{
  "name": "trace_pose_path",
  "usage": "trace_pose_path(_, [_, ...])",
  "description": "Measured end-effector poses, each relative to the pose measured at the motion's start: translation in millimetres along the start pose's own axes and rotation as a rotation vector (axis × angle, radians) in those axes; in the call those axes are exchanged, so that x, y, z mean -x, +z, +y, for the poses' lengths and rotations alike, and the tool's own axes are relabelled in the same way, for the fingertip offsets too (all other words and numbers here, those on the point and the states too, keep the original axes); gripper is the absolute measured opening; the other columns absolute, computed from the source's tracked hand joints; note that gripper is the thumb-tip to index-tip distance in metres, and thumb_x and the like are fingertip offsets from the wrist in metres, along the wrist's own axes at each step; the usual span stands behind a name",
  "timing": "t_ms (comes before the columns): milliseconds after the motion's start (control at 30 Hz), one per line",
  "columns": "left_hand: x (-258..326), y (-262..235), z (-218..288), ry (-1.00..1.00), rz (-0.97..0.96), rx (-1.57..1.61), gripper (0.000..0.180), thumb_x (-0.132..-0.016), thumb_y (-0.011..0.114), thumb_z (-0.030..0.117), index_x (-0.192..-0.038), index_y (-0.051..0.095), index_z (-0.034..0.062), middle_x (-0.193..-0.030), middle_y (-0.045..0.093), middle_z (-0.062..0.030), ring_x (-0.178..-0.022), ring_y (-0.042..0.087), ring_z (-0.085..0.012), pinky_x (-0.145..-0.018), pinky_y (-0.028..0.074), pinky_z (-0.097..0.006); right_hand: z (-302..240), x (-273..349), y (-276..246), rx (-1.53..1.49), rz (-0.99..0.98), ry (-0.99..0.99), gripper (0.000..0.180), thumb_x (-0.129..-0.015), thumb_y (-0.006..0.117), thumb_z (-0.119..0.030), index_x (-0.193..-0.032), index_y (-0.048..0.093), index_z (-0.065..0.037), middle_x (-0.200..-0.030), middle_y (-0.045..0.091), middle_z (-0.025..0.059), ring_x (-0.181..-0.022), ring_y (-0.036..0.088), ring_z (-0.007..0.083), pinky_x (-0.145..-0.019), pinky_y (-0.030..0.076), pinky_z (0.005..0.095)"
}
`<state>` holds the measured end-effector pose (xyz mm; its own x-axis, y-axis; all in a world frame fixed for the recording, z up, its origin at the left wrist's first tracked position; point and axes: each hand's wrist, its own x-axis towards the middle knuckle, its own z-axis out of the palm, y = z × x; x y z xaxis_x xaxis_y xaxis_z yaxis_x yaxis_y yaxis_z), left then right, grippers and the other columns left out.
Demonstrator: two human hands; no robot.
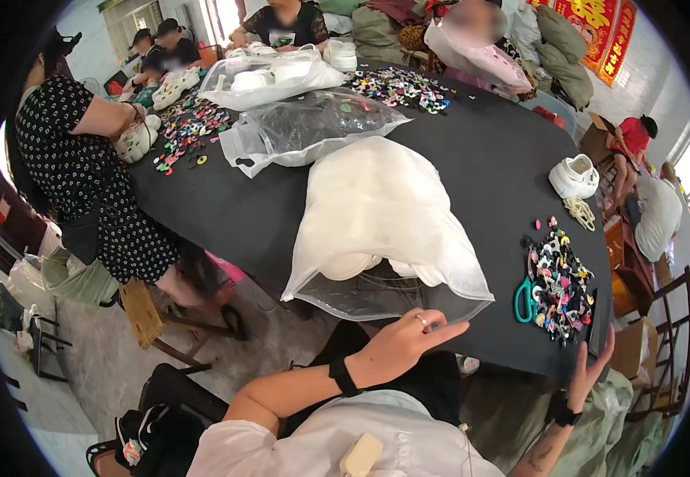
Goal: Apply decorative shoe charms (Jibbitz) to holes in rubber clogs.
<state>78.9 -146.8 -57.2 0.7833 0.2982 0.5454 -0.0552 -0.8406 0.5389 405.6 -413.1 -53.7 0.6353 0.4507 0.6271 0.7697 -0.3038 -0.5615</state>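
In front of me on the dark table lies a white plastic bag (380, 199) with its mouth toward me. Pale shoes (353, 265) show inside the clear part of the mouth. My left hand (399, 343), with a ring on one finger, is at the bag's near edge, one finger stretched to the right; whether it touches the plastic I cannot tell. By the table's right edge my right hand (587, 380) has its fingers spread and holds nothing. A heap of small colourful shoe charms (559, 286) lies just beyond it, with teal-handled scissors (525, 300) on the heap's left side.
A white clog (574, 176) and a loop of cream straps (580, 213) sit at the right edge. Farther back are a clear bag (313, 127), a bag of white shoes (273, 75) and more charms (400, 86). A person (94, 159) stands at left beside a wooden stool (144, 322).
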Motion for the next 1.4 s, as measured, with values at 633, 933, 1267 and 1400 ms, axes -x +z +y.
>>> trace_pose_path(633, [125, -51, -29, -0.206, 0.136, 0.016, 0.033, -0.077, 0.072, 0.0, -0.107, 0.073, 0.0138, -0.124, 0.059, -0.0098, -0.119, 0.055, -0.0302, -0.098, 0.047, -0.041, -289, -22, 185, 0.137, -0.723, -0.888, 0.067, -0.075, 0.076, -0.02, -0.134, 0.048, -0.009, -0.117, 0.055, 0.0188, -0.109, 0.056, 0.0382, -0.088, 0.047, 0.0448])
trace_pose_path(933, [168, -51, -31, -0.478, 0.156, 0.111, 0.024, -0.086, 0.068, 0.005, -0.109, 0.072, 0.0125, -0.122, 0.061, -0.0088, -0.11, 0.058, -0.0284, -0.092, 0.05, -0.036, -280, -17, 241, 0.211, -0.542, -0.927, 0.053, -0.08, 0.069, -0.019, -0.127, 0.052, -0.002, -0.108, 0.061, 0.019, -0.102, 0.061, 0.0328, -0.088, 0.049, 0.0423])
trace_pose_path(1267, [164, -53, -39, -0.43, 0.064, 0.072, 0.024, -0.087, 0.066, 0.004, -0.108, 0.072, 0.0102, -0.119, 0.061, -0.0108, -0.107, 0.063, -0.0265, -0.089, 0.052, -0.034, -273, -19, 227, -0.118, -0.784, -0.872, 0.044, -0.088, 0.05, -0.009, -0.133, 0.054, -0.011, -0.133, 0.055, 0.0157, -0.125, 0.051, 0.0322, -0.104, 0.041, 0.0412])
trace_pose_path(1400, [168, -51, -44, -0.431, 0.057, 0.091, 0.024, -0.086, 0.066, 0.003, -0.108, 0.072, 0.01, -0.117, 0.062, -0.0111, -0.106, 0.063, -0.0269, -0.088, 0.052, -0.034, -268, -14, 223, -0.085, -0.767, -0.906, 0.044, -0.088, 0.052, -0.01, -0.131, 0.055, -0.011, -0.131, 0.056, 0.015, -0.124, 0.052, 0.0324, -0.104, 0.041, 0.0415])
